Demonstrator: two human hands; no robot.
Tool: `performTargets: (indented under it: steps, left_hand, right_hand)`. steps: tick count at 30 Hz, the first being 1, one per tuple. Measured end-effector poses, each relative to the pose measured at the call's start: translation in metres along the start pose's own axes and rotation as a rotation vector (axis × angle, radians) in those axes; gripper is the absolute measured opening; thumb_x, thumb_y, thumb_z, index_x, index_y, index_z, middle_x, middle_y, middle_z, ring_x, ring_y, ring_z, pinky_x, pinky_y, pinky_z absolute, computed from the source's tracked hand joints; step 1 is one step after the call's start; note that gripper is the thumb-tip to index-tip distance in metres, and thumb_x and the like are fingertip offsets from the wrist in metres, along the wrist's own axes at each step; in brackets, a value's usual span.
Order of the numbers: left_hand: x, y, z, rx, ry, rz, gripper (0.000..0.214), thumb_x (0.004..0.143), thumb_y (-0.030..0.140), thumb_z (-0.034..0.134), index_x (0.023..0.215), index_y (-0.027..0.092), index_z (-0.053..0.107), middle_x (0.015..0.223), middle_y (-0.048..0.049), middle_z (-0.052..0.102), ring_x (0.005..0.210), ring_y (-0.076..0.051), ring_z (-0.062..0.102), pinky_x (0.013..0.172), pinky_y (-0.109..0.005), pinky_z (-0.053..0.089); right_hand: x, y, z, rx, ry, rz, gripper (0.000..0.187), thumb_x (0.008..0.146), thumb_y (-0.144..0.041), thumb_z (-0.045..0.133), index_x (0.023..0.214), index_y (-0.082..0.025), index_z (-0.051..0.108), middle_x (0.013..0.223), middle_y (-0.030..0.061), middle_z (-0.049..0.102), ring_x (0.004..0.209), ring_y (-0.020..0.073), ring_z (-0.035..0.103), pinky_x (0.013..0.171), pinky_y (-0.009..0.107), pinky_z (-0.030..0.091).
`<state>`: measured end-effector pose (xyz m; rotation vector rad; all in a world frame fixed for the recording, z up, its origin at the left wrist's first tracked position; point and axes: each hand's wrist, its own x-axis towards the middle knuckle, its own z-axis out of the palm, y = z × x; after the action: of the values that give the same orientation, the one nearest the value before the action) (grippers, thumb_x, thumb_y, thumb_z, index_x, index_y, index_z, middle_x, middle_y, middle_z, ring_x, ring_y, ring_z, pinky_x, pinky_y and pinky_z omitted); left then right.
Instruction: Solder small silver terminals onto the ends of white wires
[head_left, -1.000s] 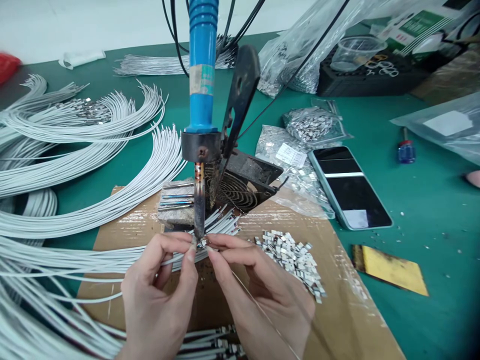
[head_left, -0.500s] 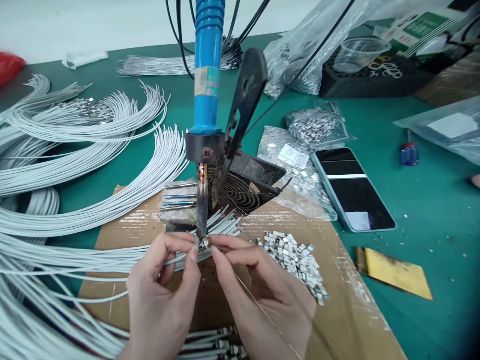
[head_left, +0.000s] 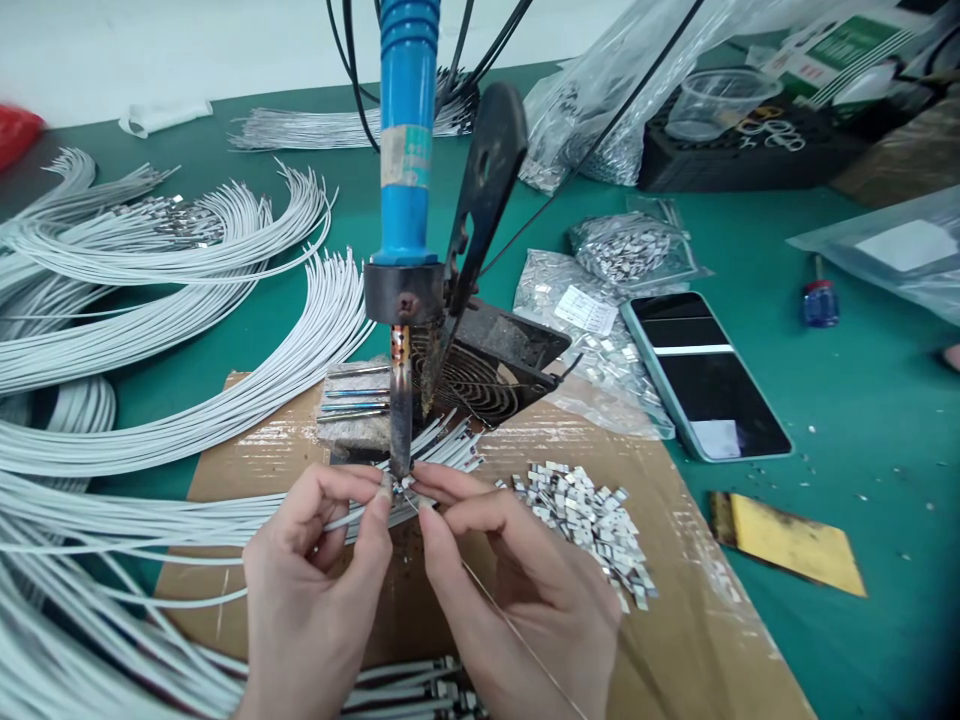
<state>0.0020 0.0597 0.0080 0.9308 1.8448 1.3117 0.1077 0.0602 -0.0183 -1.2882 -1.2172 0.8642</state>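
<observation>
A blue-handled soldering iron [head_left: 406, 180] hangs tip-down in a black stand [head_left: 480, 330] over a sheet of cardboard [head_left: 675, 600]. Right under the tip, my left hand [head_left: 315, 600] pinches the end of a white wire [head_left: 225, 510]. My right hand [head_left: 517, 590] pinches a thin solder wire [head_left: 510, 630] that runs back toward me, its end held at the tip beside the white wire's small metal terminal. Both hands' fingertips nearly touch. A heap of small metal terminals [head_left: 585, 520] lies just right of my right hand.
Bundles of white wires [head_left: 150, 330] fan across the left of the green table. Bags of terminals [head_left: 622, 250], a phone [head_left: 701, 375], a yellow sponge pad [head_left: 795, 545] and a small screwdriver [head_left: 817, 300] lie to the right. Finished wire ends [head_left: 420, 690] sit near my wrists.
Both hands stay pinched at the iron's tip; the view shifts slightly and my right hand edges a little left toward the tip.
</observation>
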Motion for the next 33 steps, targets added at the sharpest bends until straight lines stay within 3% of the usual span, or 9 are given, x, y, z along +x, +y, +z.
performTargets:
  steps: [15, 33]
  left_hand:
    - [0.0009, 0.0022, 0.0005, -0.049, 0.009, 0.005, 0.011, 0.077, 0.021, 0.078, 0.069, 0.023, 0.072, 0.079, 0.0034, 0.078, 0.067, -0.008, 0.073, 0.062, -0.007, 0.055]
    - [0.0001, 0.0034, 0.0021, -0.085, 0.024, 0.003, 0.011, 0.076, 0.019, 0.077, 0.068, 0.024, 0.072, 0.079, 0.0048, 0.078, 0.067, -0.006, 0.075, 0.065, -0.005, 0.056]
  right_hand:
    - [-0.0002, 0.0026, -0.0018, -0.002, -0.011, -0.036, 0.019, 0.088, -0.013, 0.071, 0.076, -0.027, 0.065, 0.108, -0.0090, 0.085, 0.092, 0.0099, 0.083, 0.080, 0.013, 0.061]
    - [-0.0008, 0.0020, -0.0012, 0.006, -0.013, -0.020, 0.020, 0.089, -0.013, 0.071, 0.076, -0.026, 0.064, 0.108, -0.0087, 0.085, 0.094, 0.0098, 0.083, 0.083, 0.013, 0.060]
